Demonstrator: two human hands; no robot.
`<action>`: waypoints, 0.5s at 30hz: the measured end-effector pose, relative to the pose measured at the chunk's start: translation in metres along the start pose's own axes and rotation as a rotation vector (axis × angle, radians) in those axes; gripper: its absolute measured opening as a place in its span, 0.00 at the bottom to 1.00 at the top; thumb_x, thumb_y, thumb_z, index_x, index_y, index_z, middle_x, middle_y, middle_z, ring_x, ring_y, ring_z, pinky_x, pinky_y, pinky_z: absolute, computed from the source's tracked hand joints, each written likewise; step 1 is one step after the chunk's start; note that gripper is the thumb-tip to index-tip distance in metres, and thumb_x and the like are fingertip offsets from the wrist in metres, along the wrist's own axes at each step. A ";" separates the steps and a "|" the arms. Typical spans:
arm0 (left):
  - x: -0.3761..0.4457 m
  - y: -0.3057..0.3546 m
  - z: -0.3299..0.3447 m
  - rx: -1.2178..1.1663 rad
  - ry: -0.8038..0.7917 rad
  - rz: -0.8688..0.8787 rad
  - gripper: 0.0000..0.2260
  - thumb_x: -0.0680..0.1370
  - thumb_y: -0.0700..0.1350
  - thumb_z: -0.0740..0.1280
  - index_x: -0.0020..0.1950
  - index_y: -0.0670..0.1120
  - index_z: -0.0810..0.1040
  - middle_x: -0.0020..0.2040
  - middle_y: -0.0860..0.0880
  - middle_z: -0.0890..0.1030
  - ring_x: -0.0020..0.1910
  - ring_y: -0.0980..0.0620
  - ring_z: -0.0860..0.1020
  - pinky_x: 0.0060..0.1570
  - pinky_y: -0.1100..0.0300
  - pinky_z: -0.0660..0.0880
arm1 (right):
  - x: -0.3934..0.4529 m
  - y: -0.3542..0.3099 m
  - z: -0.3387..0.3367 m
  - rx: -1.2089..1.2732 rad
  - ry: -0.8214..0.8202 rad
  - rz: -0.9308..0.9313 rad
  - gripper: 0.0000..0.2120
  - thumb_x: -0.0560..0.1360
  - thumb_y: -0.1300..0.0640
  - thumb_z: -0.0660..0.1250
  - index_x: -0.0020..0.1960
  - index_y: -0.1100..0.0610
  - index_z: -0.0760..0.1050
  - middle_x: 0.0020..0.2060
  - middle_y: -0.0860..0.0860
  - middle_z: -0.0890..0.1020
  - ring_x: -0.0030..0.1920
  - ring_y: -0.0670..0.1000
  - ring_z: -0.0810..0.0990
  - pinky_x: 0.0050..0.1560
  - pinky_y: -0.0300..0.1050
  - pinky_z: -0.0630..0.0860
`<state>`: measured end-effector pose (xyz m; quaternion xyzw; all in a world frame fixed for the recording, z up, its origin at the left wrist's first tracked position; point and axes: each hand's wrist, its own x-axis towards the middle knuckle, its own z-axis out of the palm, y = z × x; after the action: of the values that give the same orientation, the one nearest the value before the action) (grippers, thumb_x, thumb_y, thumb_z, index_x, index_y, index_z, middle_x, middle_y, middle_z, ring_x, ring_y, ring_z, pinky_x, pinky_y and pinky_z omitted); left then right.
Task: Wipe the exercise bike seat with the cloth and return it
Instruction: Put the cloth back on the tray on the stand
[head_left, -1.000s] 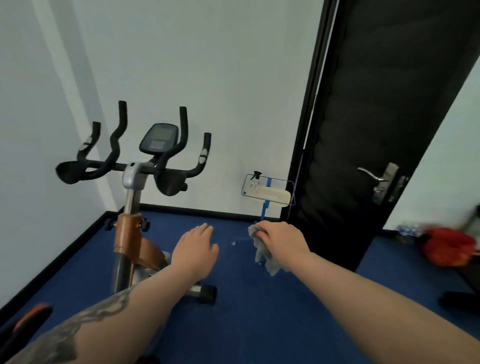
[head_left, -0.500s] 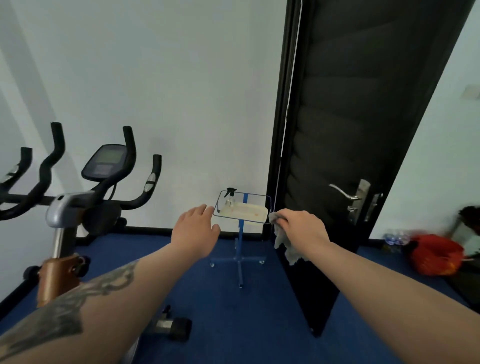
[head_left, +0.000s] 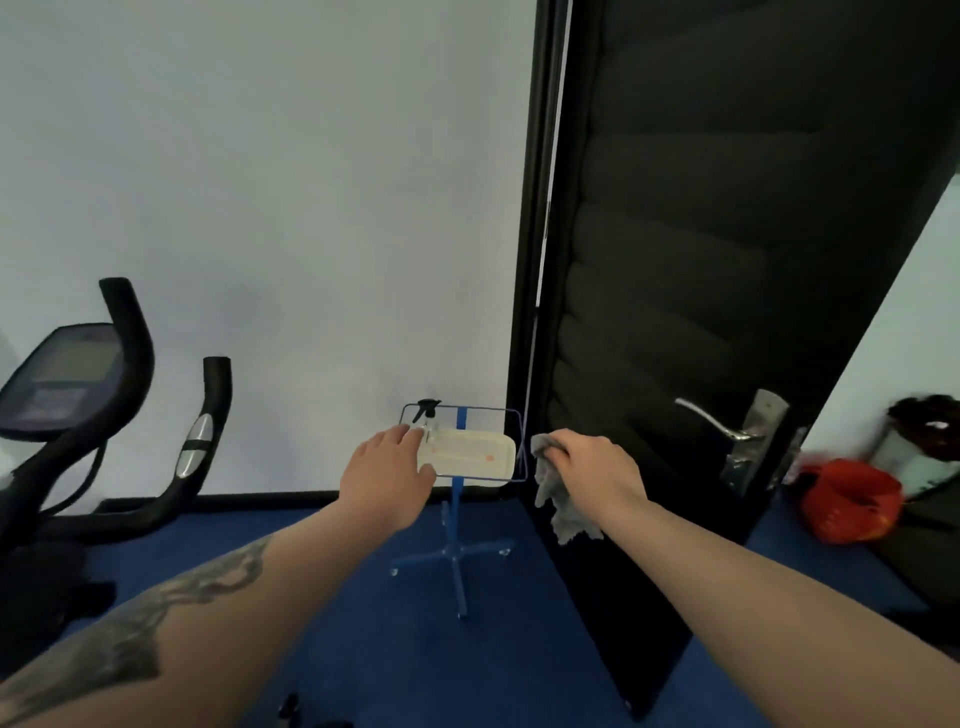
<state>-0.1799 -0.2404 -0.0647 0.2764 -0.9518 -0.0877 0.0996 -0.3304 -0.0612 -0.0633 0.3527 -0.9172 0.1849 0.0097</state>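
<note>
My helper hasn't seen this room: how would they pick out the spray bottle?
Find the black door; just left of it stands a blue stand carrying a cream tray. The spray bottle sits at the tray's far-left corner, clear-bodied with a black trigger head.

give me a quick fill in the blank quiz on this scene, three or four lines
1. The grey cloth is held in the person's ____ hand.
2. The spray bottle stands on the tray of a stand whose pole is ____ in colour.
3. The exercise bike is at the ____ edge of the view.
4. The left hand holds ____.

Missing words: right; blue; left; nothing
</note>
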 end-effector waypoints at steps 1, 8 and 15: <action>0.012 0.000 0.006 -0.007 -0.011 0.007 0.23 0.79 0.49 0.56 0.73 0.46 0.61 0.74 0.48 0.64 0.70 0.46 0.64 0.69 0.53 0.60 | 0.010 0.002 0.004 -0.026 -0.008 -0.005 0.11 0.80 0.51 0.59 0.60 0.48 0.75 0.51 0.54 0.82 0.51 0.57 0.80 0.41 0.45 0.68; 0.100 0.002 0.058 -0.018 -0.077 -0.003 0.23 0.79 0.50 0.56 0.73 0.46 0.61 0.74 0.47 0.63 0.70 0.46 0.64 0.69 0.53 0.61 | 0.095 0.027 0.033 0.029 -0.070 0.017 0.13 0.82 0.49 0.54 0.58 0.48 0.76 0.51 0.55 0.83 0.50 0.57 0.80 0.40 0.45 0.65; 0.192 0.000 0.096 -0.025 -0.108 -0.122 0.23 0.78 0.50 0.55 0.73 0.46 0.62 0.72 0.48 0.66 0.68 0.46 0.66 0.67 0.53 0.63 | 0.190 0.053 0.054 0.071 -0.153 -0.076 0.13 0.82 0.50 0.55 0.59 0.46 0.77 0.52 0.52 0.83 0.51 0.54 0.80 0.40 0.42 0.64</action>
<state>-0.3616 -0.3339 -0.1307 0.3275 -0.9360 -0.1205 0.0459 -0.5016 -0.1663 -0.1028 0.4004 -0.8942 0.1891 -0.0660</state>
